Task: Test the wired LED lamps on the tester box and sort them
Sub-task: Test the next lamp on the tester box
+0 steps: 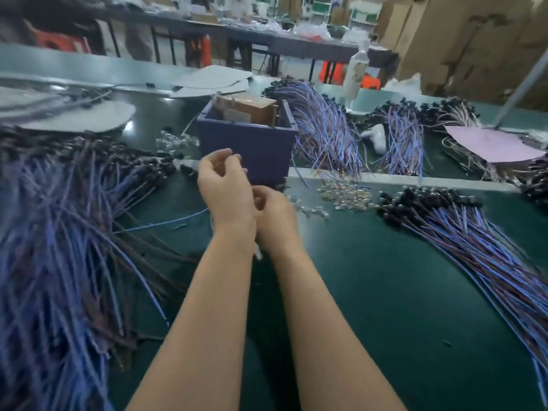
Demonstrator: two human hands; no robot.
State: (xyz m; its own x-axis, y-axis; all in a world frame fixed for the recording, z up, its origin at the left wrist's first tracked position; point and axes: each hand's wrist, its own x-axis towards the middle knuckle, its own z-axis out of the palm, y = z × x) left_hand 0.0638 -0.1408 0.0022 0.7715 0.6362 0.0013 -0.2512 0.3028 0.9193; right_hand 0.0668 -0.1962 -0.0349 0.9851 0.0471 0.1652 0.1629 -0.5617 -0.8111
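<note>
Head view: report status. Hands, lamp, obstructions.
Left hand and right hand curled together before dark blue plastic tester box. Thin blue lamp wire runs to them; grip blurred. No obstruction visible at box.

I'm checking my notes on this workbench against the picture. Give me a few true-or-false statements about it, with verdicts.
1. The left hand and right hand are close together in front of the blue box. True.
2. The blue box is empty. False: a brown block stands inside it.
3. A big heap of wired lamps lies left of the hands. True.
4. The pink sheet lies at the far left. False: it lies at the far right, on top of wires.
5. Small clear pieces are scattered on the green table, right of the hands. True.
</note>
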